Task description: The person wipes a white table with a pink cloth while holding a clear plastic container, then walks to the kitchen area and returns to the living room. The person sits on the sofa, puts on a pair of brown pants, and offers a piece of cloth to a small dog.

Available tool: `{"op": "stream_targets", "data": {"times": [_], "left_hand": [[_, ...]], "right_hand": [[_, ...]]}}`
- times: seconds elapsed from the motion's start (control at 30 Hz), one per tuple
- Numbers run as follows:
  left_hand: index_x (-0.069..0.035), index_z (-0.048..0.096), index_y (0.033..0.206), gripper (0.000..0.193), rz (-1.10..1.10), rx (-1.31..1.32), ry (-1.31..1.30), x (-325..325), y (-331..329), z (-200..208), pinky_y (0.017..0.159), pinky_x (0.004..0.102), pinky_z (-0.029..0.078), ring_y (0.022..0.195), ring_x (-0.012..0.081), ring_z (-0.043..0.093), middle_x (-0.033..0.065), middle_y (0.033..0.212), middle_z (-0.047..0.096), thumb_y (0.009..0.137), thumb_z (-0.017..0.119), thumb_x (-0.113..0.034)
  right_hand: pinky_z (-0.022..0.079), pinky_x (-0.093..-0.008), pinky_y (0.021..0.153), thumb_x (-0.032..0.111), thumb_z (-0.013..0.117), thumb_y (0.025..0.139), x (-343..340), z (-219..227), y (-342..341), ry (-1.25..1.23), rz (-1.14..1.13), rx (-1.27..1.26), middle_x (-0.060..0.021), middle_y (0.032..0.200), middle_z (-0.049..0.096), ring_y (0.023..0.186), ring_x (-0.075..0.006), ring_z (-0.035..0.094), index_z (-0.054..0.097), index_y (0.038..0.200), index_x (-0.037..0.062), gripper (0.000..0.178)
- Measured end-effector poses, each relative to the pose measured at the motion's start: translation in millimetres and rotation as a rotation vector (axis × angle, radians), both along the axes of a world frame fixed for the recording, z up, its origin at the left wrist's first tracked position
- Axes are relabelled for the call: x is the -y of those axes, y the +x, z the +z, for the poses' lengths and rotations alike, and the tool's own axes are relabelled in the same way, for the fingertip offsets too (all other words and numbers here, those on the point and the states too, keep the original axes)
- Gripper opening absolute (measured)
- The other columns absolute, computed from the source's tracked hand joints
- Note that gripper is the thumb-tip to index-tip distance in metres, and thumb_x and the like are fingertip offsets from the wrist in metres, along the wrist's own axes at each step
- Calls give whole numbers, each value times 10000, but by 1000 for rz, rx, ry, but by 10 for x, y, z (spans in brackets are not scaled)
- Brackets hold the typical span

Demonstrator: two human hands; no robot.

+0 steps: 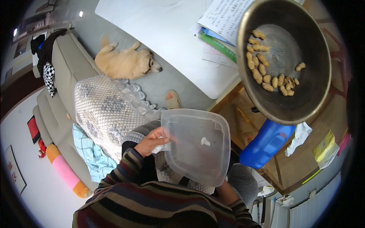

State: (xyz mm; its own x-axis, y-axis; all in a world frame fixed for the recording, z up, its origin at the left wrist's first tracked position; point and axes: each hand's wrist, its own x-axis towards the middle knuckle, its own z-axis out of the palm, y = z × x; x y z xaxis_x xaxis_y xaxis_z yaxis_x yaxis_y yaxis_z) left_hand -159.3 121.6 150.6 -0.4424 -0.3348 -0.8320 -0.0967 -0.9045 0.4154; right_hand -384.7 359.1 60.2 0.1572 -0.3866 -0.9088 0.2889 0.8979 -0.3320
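Observation:
Over my lap is a clear plastic lid or shallow box [190, 163], square with rounded corners and tilted; I cannot tell which it is. A small white scrap [205, 141] shows on its surface. My left hand [151, 142] is closed at its left edge, with a crumpled white tissue [161, 147] in the fingers. The fingertips partly show through the clear plastic. At the lower right edge, my right hand [227, 193] goes behind the plastic, and its fingers are hidden. On the table at the right, a large metal basin [304, 41] holds several unshelled peanuts [257, 76].
Papers and booklets [224, 22] lie beside the basin on a white tabletop [159, 22]. A blue plastic bottle [268, 144] and a tissue [298, 138] are below the basin. A dog [123, 62] lies on the floor near a sofa [68, 57] with a quilted cover [106, 110].

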Motion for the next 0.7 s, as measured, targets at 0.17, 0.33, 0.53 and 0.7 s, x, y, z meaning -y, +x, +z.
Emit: {"op": "stream_targets", "data": {"times": [0.17,0.33,0.53,0.7], "left_hand": [[-56,588,1136,169,147,-27,177,-347,108,-9,987,323,436,1083,145,586,61,1138,654,972,562,-91],[-64,575,1144,171,203,-73,184,-539,207,-33,914,297,485,1030,134,614,64,1145,657,987,561,-130],[-54,509,1266,327,288,-29,260,-503,385,305,979,383,485,1134,204,606,123,1210,641,957,589,-124],[-49,494,1265,319,624,-129,161,-377,753,827,555,239,499,791,115,652,155,1154,663,960,562,-112]], "right_hand": [[502,-364,849,157,566,958,-343,-93,229,44,-104,5,-153,1061,678,952,-235,635,600,1194,-33,304],[505,-361,865,144,557,964,-875,-129,326,84,-654,197,-126,1079,676,978,-221,633,596,1209,-19,296],[468,-321,905,139,582,956,-167,787,-150,-105,476,-353,-75,1120,666,1031,-188,607,557,1274,7,346],[469,-312,910,130,548,973,587,1647,-79,-223,91,-453,-80,1142,649,1017,-182,600,530,1315,1,367]]}}
